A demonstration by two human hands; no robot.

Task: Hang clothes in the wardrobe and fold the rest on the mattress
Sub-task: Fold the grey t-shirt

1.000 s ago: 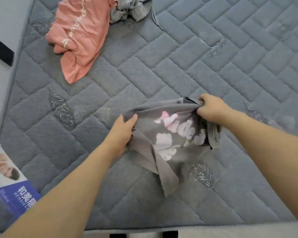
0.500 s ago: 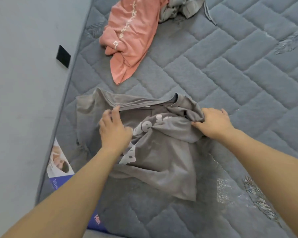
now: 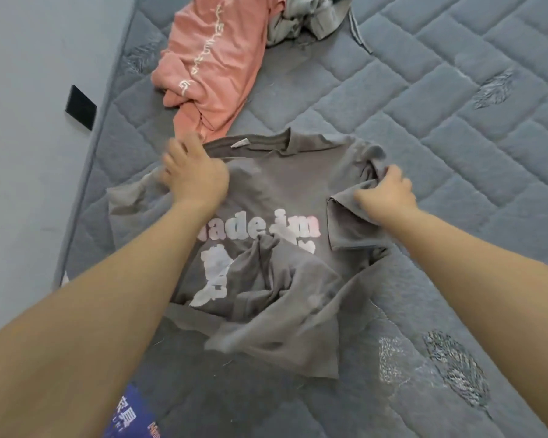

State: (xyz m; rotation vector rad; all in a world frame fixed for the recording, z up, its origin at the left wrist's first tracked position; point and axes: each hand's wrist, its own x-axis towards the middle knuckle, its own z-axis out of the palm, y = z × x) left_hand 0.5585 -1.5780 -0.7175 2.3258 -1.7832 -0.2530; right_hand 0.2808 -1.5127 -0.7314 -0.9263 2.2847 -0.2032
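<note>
Between my hands on the quilted mattress lies the grey printed T-shirt, collar at 12 o'clock; right hand pinches its sleeve at 3 o'clock, left hand presses the shoulder, blurred.

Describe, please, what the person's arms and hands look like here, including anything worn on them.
Both forearms are bare from the bottom frame edge up to the hands; no sleeve, watch, bracelet or glove shows. The left hand is motion-blurred, so any ring there cannot be told. The right hand shows no ring or markings. No tattoos or bandages are visible on either arm.
</note>
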